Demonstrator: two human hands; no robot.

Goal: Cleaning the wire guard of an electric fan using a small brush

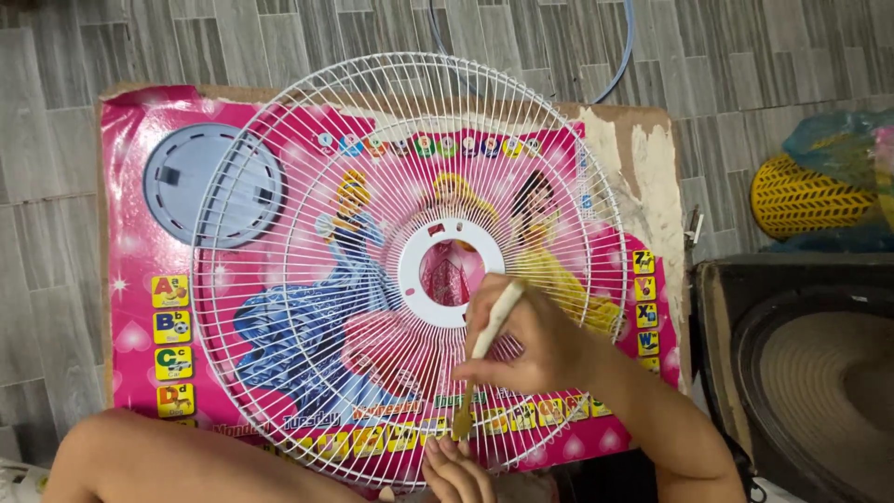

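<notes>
A white wire fan guard (307, 233) with a white centre ring lies flat on a pink picture-covered table (135, 140). My right hand (535, 345) is closed around a small brush with a pale handle (496, 319), its bristles touching the guard's wires near the front rim. My left hand (456, 470) rests at the guard's front edge just below the brush tip, with its fingers curled against the rim. My left forearm stretches along the bottom of the view.
A round grey plastic cap (212, 184) lies under the guard's left side. A dark speaker cone (819, 382) stands at the right, with a yellow basket (801, 197) and a blue bag behind it. Grey tiled floor surrounds the table.
</notes>
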